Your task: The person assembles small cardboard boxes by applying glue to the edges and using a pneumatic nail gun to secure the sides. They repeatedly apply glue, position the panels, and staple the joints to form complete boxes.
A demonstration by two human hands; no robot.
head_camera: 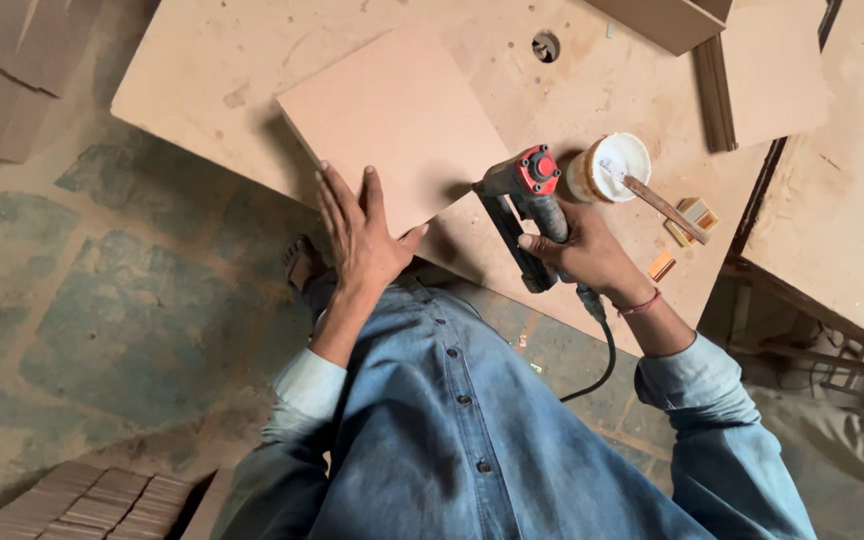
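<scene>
Panel (pixel 397 125), square brown board, lies flat on our workbench (pixel 212 70), tilted diagonal, near corner under our left hand (pixel 362 235), palm flat w/ fingers spread. Right hand (pixel 582 250) is clenched on nail gun (pixel 527 200), nose just beside panel's right edge; glue tub (pixel 612 165) beyond.

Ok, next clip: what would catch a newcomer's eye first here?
Most striking is the nail gun with its red cap, gripped in the right hand at the near edge of the workbench, its black hose trailing down. Just left, the left hand lies flat on a square board resting on the bench. Behind the gun stands a white tub with a flat stick leaning out.
</scene>
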